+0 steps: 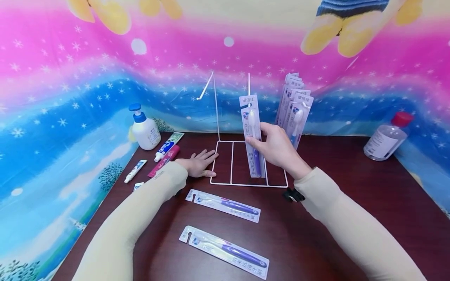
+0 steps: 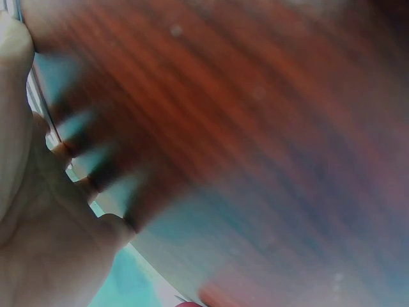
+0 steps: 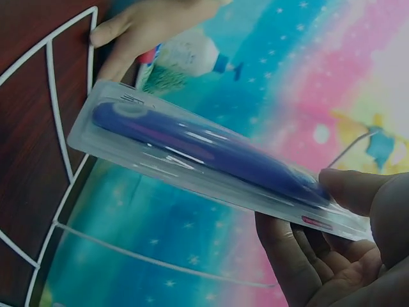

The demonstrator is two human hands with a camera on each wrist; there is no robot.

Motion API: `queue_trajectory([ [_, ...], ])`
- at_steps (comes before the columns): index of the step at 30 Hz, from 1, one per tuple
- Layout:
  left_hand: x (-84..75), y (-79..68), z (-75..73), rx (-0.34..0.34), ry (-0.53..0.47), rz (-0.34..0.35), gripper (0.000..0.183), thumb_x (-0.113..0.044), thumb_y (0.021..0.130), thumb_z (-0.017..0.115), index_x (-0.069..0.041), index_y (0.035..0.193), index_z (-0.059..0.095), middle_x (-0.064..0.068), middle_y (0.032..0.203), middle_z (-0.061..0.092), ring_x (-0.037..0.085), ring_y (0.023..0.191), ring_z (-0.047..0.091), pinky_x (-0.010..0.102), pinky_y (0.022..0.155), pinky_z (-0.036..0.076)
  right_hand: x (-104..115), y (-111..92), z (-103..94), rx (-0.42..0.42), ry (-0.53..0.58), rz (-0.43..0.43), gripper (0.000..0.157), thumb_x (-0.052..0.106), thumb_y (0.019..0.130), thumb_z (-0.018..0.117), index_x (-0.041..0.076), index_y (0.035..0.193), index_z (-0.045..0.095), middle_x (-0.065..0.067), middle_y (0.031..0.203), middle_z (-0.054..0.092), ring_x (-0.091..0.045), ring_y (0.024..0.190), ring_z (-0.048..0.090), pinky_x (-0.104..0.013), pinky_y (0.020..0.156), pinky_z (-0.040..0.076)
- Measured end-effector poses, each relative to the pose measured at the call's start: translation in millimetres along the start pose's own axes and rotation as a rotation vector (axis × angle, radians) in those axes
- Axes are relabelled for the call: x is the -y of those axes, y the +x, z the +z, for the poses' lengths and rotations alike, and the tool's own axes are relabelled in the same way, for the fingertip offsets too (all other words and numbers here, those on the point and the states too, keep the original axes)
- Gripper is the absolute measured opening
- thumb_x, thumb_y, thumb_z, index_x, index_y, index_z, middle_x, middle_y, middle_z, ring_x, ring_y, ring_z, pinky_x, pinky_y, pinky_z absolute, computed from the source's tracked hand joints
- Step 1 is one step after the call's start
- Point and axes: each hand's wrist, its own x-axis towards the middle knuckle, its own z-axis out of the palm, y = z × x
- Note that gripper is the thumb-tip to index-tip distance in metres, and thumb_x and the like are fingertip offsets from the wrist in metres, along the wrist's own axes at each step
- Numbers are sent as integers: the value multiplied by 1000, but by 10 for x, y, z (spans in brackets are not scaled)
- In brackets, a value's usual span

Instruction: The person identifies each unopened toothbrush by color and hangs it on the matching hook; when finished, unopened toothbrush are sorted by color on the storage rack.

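Observation:
My right hand (image 1: 277, 146) pinches a packaged toothbrush (image 1: 256, 164) by its edge between thumb and fingers. The pack is upright, its slotted top overlapping the middle prong of a white wire rack (image 1: 242, 184) in the head view. In the right wrist view the purple handle (image 3: 192, 141) shows through the clear blister. My left hand (image 1: 200, 164) lies flat on the table with fingers spread, right at the rack's left base wire. Several more toothbrush packs (image 1: 297, 113) hang in a row on the rack's right side, behind my right hand. The left prong (image 1: 206, 86) holds nothing.
Two toothbrush packs (image 1: 225, 205) lie on the dark wooden table in front of the rack. At the left are a pump bottle (image 1: 145, 132) and several toothpaste tubes (image 1: 165, 160). A red-capped clear bottle (image 1: 384, 140) stands at the right. Patterned cloth (image 1: 183, 50) hangs behind.

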Motion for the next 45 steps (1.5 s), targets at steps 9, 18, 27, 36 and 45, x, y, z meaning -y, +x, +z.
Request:
queue_trajectory([
  [9,9,7,-6,26,23,-28,81,-57,90,42,-15,149,6,9,153,1,35,138,-1,59,104,10,-175,585,89,-37,26,88,38,30,91,58,9,123,54,-9,108,62,-20,86,63,-38,68,51],
  [18,-16,22,7,26,14,-21,82,-59,89,42,-16,149,7,8,154,2,34,138,-1,59,103,10,-299,1107,236,-113,51,236,37,29,94,53,6,122,50,-12,117,58,-28,98,61,-42,76,50],
  [27,-34,23,-8,18,12,-22,82,-57,89,44,-15,149,7,9,153,2,35,138,-1,60,103,10,-356,1312,283,-160,34,255,36,31,94,51,6,119,50,-13,116,57,-28,101,60,-42,80,49],
  [36,-4,42,-14,21,14,-22,82,-57,89,44,-15,149,6,9,154,0,35,137,-1,60,103,10,-349,1314,234,-133,93,302,45,32,93,53,13,133,46,-9,125,55,-27,107,57,-45,82,48],
  [45,-20,25,-17,10,19,-15,81,-55,90,45,-13,149,9,11,153,4,37,137,1,61,102,12,-318,1253,186,-174,127,329,62,35,87,62,16,139,34,-6,122,51,-19,108,52,-36,87,44],
])
